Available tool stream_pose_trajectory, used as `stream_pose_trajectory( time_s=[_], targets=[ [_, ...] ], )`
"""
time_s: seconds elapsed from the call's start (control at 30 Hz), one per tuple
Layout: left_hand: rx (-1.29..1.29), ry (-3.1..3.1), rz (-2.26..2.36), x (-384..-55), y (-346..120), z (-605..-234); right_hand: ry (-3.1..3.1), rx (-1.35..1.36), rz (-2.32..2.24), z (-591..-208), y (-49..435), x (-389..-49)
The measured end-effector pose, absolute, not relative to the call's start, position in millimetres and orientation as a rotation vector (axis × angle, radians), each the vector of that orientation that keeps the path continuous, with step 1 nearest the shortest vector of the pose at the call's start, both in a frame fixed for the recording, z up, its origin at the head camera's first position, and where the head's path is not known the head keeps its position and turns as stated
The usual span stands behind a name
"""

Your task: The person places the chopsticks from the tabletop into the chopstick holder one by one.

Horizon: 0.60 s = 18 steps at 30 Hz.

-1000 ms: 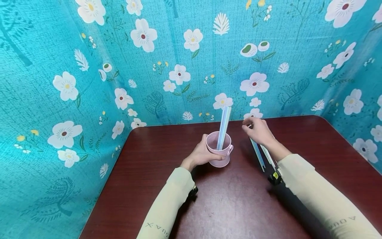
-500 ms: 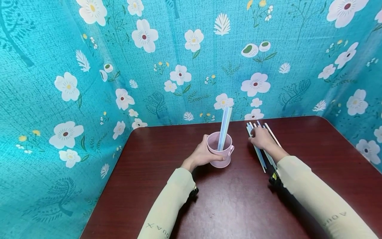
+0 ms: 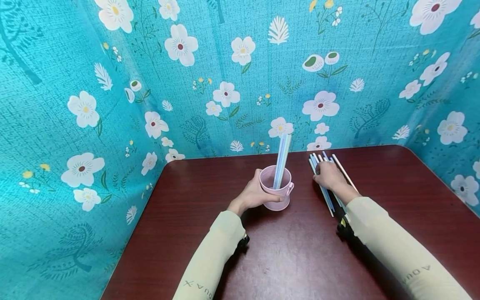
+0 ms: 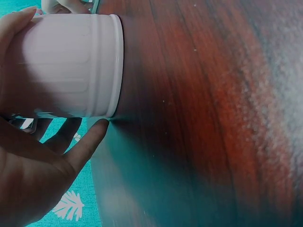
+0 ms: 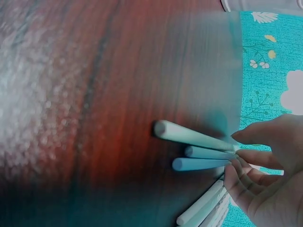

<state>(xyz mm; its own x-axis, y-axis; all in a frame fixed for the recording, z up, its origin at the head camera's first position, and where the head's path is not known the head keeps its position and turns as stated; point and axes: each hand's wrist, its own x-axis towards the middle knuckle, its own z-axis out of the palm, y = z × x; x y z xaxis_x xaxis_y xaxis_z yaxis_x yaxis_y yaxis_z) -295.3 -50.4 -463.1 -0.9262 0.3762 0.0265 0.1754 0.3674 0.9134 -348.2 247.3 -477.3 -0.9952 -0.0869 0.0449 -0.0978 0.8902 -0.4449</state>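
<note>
Right hand [image 3: 330, 176] sits lower than in the oldest head frame, now down at the slender blue, white and pale green round sticks [image 5: 203, 163], thumb and curled fingers pinching some; how many cannot be told. Left of that grip, the left hand [image 3: 256, 194] holds the pale pink round bucket [image 4: 61, 66], a matching bundle [image 3: 281, 162] leaning inside. Judged step: gathering; next calls for a clean lift. Right wrist view shows near stick ends and fingertip contact, hidden from the head view.

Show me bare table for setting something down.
Bare: the table left of the bucket, the stretch between the sleeves, and the area right of the loose sticks. Crowded: where the left hand grips the bucket and the right hand touches the loose sticks.
</note>
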Motion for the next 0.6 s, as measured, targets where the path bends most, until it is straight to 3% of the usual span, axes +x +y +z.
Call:
stream_pose_trajectory(
  time_s=[0.6],
  targets=[
    [0.508, 2.425, 1.596, -294, -52, -461, -3.14, 0.168, 0.62, -464, 238, -344]
  ],
)
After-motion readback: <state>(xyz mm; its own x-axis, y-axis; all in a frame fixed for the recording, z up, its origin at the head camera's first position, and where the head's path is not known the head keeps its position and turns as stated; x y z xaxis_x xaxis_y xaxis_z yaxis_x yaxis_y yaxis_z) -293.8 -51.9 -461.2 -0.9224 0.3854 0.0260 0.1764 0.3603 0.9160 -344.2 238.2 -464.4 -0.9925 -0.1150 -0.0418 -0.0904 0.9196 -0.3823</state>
